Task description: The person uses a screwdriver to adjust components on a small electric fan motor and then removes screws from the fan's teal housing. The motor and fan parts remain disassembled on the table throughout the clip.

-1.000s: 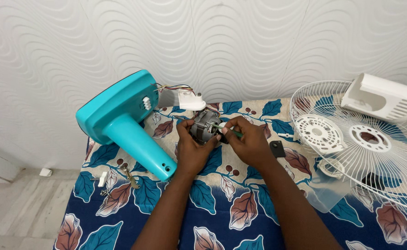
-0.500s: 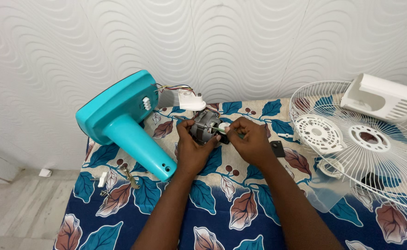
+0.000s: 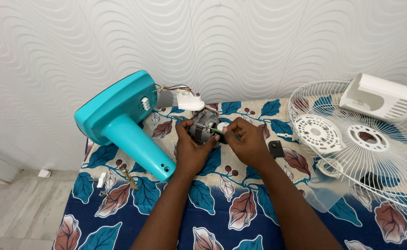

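Observation:
A small grey fan motor [image 3: 202,127] rests on the blue leaf-patterned cloth [image 3: 222,217] near the table's middle. My left hand [image 3: 188,147] grips the motor from the left and below. My right hand [image 3: 246,141] holds a thin green-handled screwdriver [image 3: 222,132] whose tip points at the motor's right side. Coloured wires [image 3: 171,88] run from the motor area to the turquoise fan stand [image 3: 120,120] lying on its side at the left. A white plastic piece [image 3: 188,101] sits just behind the motor.
Two white wire fan guards [image 3: 351,139] lie at the right, with a white motor cover [image 3: 380,97] on top. A small black part [image 3: 275,148] lies beside my right hand. Small screws and a bracket [image 3: 128,178] lie at the left front. A textured white wall stands behind.
My right hand has shifted slightly left with the screwdriver toward the motor. My left hand keeps its grip on the motor.

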